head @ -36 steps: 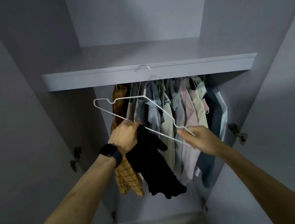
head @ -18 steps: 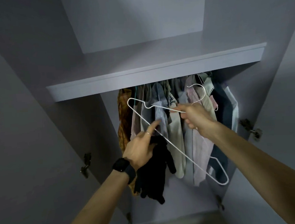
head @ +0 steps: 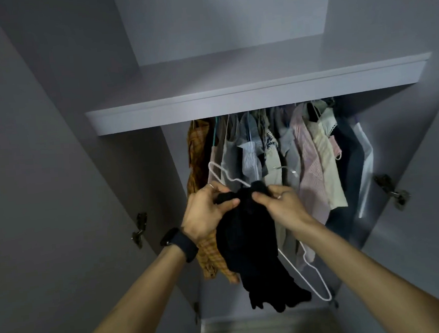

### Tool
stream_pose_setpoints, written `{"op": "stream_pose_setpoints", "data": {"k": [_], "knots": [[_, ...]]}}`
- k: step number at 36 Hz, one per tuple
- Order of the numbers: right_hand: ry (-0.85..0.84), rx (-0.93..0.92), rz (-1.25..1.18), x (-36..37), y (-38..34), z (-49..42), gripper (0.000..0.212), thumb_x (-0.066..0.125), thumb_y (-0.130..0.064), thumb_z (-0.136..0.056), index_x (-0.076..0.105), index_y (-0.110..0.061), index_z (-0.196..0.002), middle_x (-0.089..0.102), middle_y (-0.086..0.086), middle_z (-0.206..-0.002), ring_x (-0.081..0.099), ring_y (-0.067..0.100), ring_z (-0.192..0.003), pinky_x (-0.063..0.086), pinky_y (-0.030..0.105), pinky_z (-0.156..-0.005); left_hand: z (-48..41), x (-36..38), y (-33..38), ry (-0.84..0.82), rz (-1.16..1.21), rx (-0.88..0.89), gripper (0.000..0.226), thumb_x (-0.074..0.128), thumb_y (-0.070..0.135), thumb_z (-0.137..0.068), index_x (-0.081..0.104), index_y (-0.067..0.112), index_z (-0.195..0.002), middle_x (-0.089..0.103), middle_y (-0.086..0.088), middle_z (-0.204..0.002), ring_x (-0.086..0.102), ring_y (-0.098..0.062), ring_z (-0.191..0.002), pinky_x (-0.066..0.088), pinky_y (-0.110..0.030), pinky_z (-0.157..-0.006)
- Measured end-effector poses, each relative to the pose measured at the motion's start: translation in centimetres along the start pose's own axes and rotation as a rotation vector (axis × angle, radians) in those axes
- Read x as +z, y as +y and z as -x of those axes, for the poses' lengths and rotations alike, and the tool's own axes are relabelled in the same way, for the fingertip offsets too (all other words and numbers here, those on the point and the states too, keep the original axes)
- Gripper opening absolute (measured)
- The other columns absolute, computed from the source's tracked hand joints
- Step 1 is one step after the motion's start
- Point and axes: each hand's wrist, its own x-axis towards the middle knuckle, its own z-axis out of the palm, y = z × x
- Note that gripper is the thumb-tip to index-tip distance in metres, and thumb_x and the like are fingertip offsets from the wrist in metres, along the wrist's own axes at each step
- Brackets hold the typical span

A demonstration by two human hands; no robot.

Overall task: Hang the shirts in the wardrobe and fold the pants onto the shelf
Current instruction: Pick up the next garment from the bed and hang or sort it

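Note:
A black shirt [head: 248,245] hangs bunched between both hands in front of the open wardrobe. My left hand [head: 206,214] pinches its top edge on the left; my right hand [head: 282,206] pinches it on the right. A white wire hanger [head: 310,277] runs tilted behind the shirt, one end showing above my left hand, the other low at the right. Its hook sticks up just above my right hand. Which hand bears the hanger is hidden by the cloth.
Several shirts [head: 304,157] hang packed on the rail under a grey shelf [head: 234,107]. An orange checked shirt [head: 199,154] hangs at the left end. Both wardrobe doors stand open, with hinges at left [head: 139,226] and right [head: 392,190].
My right hand came down from the hanger's neck onto the black shirt's top edge. My left hand closed on the shirt too. The hanger now lies behind the cloth, and the view tilted upward.

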Motion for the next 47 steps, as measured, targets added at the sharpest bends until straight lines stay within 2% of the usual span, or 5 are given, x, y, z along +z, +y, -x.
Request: {"op": "stream_pose_setpoints", "data": {"k": [17,24,34,42,47], "knots": [[0.086,-0.185,-0.039,-4.8,-0.9,0.3,0.025,0.070,-0.015,-0.089,0.078,-0.038,-0.084,0.077,-0.008,-0.085,0.072,0.003,-0.082,0.051,0.010,-0.068,-0.3,-4.0,-5.8,0.079,-0.678,-0.284,0.030,0.050,0.023,-0.094,0.063,0.030,-0.120,0.069,-0.007,-0.105,0.065,-0.033,-0.091,0.052,-0.037,-0.069],[0.059,-0.144,0.004,-4.9,0.0,1.1,0.025,0.068,-0.049,-0.067,0.075,-0.043,-0.091,0.077,-0.012,-0.091,0.072,0.002,-0.089,0.051,0.015,-0.075,-0.3,-2.1,-5.9,0.147,-0.504,-0.482,0.030,0.048,0.027,-0.095,0.063,0.028,-0.121,0.067,-0.010,-0.110,0.064,-0.036,-0.096,0.056,-0.042,-0.076],[0.225,0.076,0.080,-5.8,5.4,2.4,0.007,0.076,-0.029,-0.085,0.072,-0.023,-0.086,0.071,-0.008,-0.101,0.066,0.015,-0.101,0.049,0.029,-0.087,-4.2,-0.2,-0.7,0.251,0.162,-0.470,0.013,0.049,0.033,-0.096,0.058,0.027,-0.104,0.066,-0.005,-0.107,0.065,-0.031,-0.100,0.055,-0.047,-0.093],[0.547,-0.014,-0.532,-5.2,-2.7,5.8,0.048,0.062,-0.047,-0.097,0.065,-0.023,-0.055,0.038,-0.008,-0.048,0.030,0.007,-0.041,0.029,0.018,-0.040,-6.4,-0.3,3.1,0.028,-0.241,-0.160,0.021,0.050,0.032,-0.098,0.059,0.021,-0.114,0.070,-0.008,-0.107,0.066,-0.028,-0.095,0.055,-0.036,-0.084],[0.491,-0.167,-0.979,-4.3,-9.7,5.5,0.043,0.063,-0.020,-0.091,0.061,-0.026,-0.048,0.036,-0.009,-0.050,0.024,0.007,-0.040,0.019,0.020,-0.037,-7.0,-1.7,4.9,-0.061,-0.292,-0.004,0.019,0.050,0.024,-0.102,0.063,0.019,-0.115,0.070,-0.002,-0.104,0.066,-0.022,-0.096,0.048,-0.025,-0.078]]}}
